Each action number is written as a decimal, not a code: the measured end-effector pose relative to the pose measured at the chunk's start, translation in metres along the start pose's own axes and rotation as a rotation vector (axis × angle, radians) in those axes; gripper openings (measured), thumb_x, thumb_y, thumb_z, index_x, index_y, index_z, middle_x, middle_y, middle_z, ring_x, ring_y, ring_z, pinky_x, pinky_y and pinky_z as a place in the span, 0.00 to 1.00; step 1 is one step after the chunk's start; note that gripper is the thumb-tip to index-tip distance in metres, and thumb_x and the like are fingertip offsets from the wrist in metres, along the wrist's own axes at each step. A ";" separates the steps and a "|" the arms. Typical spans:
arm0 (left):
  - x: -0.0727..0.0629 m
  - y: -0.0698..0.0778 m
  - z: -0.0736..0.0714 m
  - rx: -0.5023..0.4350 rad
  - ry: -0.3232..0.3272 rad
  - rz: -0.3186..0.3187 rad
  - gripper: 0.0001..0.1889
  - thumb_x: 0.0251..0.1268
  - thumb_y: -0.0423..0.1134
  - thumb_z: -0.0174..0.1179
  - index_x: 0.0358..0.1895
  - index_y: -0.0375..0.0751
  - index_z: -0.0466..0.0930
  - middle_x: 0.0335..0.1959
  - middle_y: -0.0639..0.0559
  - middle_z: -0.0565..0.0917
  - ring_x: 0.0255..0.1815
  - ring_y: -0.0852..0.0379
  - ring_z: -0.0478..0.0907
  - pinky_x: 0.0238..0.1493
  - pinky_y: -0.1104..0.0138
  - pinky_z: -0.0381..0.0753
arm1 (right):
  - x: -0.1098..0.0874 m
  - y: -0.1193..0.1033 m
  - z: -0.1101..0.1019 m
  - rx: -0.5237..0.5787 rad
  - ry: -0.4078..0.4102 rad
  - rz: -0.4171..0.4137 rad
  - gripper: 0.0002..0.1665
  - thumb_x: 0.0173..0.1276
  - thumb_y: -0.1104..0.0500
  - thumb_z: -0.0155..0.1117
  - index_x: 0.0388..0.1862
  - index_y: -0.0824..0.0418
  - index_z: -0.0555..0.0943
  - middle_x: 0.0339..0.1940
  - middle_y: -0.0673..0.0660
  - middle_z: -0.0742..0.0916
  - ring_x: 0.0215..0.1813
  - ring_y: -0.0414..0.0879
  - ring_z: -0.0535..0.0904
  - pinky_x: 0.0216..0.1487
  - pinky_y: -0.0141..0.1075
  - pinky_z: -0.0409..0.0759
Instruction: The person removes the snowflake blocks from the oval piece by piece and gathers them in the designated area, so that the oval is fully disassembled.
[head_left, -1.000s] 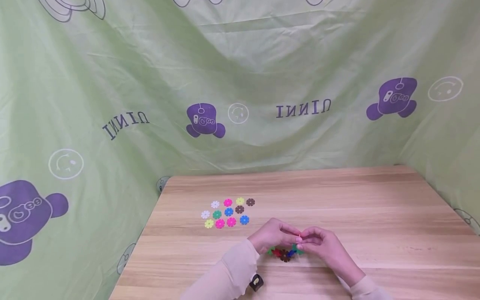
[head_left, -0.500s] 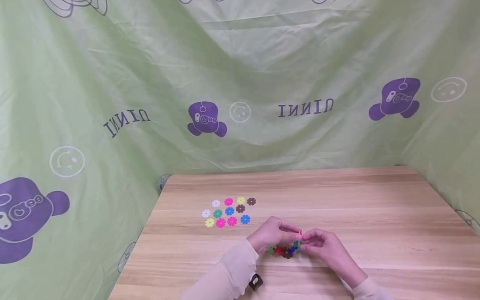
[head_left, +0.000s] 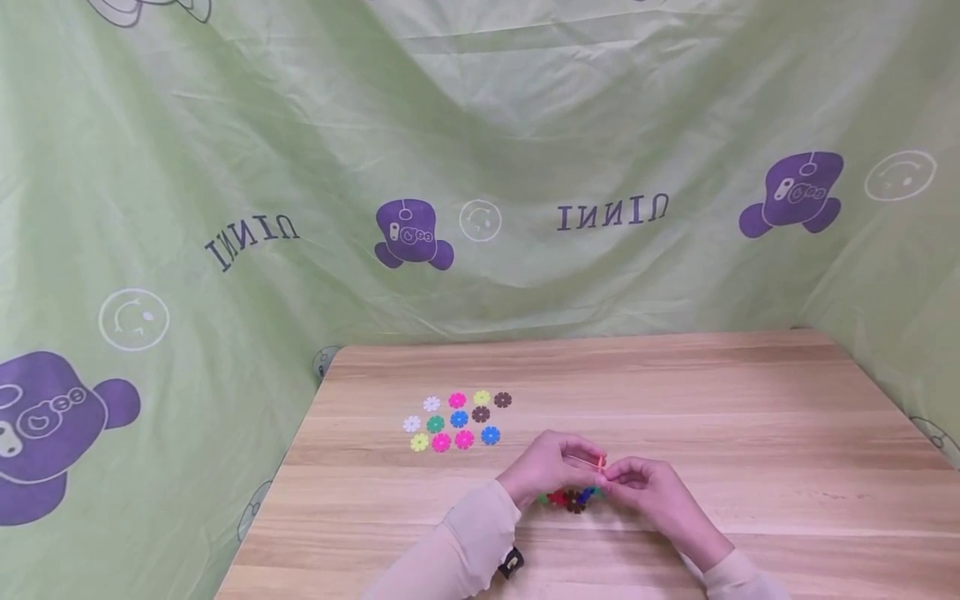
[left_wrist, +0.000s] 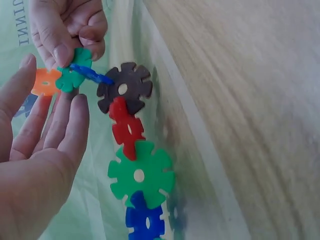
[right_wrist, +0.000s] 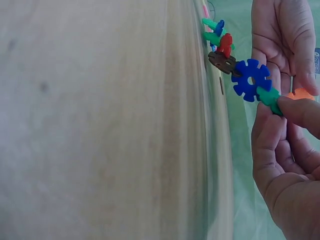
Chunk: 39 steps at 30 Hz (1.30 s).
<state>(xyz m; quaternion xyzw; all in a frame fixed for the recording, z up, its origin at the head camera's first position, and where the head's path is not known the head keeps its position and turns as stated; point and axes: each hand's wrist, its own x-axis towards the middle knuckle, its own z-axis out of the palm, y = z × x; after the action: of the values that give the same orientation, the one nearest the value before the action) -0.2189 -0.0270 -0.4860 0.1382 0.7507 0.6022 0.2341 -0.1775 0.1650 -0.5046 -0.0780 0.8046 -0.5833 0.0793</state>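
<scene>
Above the table, both hands hold the end of a chain of interlocked notched plastic discs. In the head view, my left hand pinches an orange disc, seen edge-on; the left wrist view shows this orange disc touching a green disc. Whether they are slotted together is unclear. My right hand pinches that green disc between thumb and index finger. From it the chain runs through a blue disc, a brown disc, a red disc, a larger-looking green disc and another blue disc.
Loose flower-shaped discs in white, pink, yellow, brown, green and blue, such as a pink disc, lie flat on the wooden table, left of the hands. A small black object is beside the left sleeve. Green printed cloth hangs behind.
The orange disc shows more plainly between the fingertips, and the green disc at the chain's end is now mostly hidden in the head view. Both hands stay nearly in place; the loose discs are unmoved.
</scene>
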 end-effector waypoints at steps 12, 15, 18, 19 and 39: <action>0.012 0.003 -0.026 0.062 0.139 0.047 0.20 0.55 0.40 0.72 0.52 0.41 0.84 0.41 0.54 0.89 0.42 0.59 0.86 0.50 0.65 0.84 | -0.003 0.001 -0.002 0.005 -0.022 0.064 0.17 0.59 0.60 0.73 0.42 0.69 0.81 0.37 0.59 0.89 0.39 0.45 0.86 0.41 0.31 0.84; 0.016 -0.004 -0.039 0.110 0.207 0.029 0.20 0.54 0.42 0.73 0.52 0.44 0.84 0.42 0.55 0.88 0.42 0.60 0.85 0.49 0.66 0.84 | -0.002 0.001 -0.003 0.008 -0.028 0.057 0.17 0.59 0.60 0.73 0.42 0.70 0.81 0.37 0.59 0.89 0.39 0.47 0.86 0.41 0.31 0.85; 0.019 -0.011 -0.056 0.156 0.281 0.009 0.20 0.54 0.42 0.73 0.51 0.45 0.85 0.42 0.54 0.88 0.41 0.60 0.84 0.46 0.67 0.84 | -0.001 0.000 -0.003 0.012 -0.041 0.059 0.17 0.60 0.59 0.72 0.42 0.70 0.81 0.37 0.59 0.89 0.40 0.47 0.86 0.41 0.30 0.84; 0.020 -0.013 -0.062 0.172 0.301 0.004 0.20 0.54 0.41 0.73 0.51 0.45 0.85 0.42 0.53 0.88 0.40 0.60 0.84 0.45 0.67 0.85 | -0.001 0.000 -0.003 0.010 -0.043 0.059 0.17 0.60 0.59 0.72 0.42 0.70 0.81 0.37 0.58 0.89 0.40 0.47 0.86 0.41 0.30 0.84; 0.026 -0.034 -0.114 0.432 0.557 -0.079 0.08 0.55 0.29 0.66 0.39 0.34 0.87 0.34 0.44 0.88 0.30 0.58 0.80 0.36 0.66 0.83 | 0.001 -0.002 0.000 -0.004 -0.036 0.059 0.17 0.59 0.60 0.72 0.42 0.69 0.80 0.37 0.58 0.87 0.38 0.44 0.84 0.42 0.30 0.84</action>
<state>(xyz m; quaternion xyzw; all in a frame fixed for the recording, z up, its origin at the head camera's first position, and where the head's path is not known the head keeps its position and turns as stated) -0.2976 -0.1181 -0.5045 -0.0141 0.9006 0.4344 0.0088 -0.1782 0.1646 -0.5028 -0.0650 0.8061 -0.5777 0.1105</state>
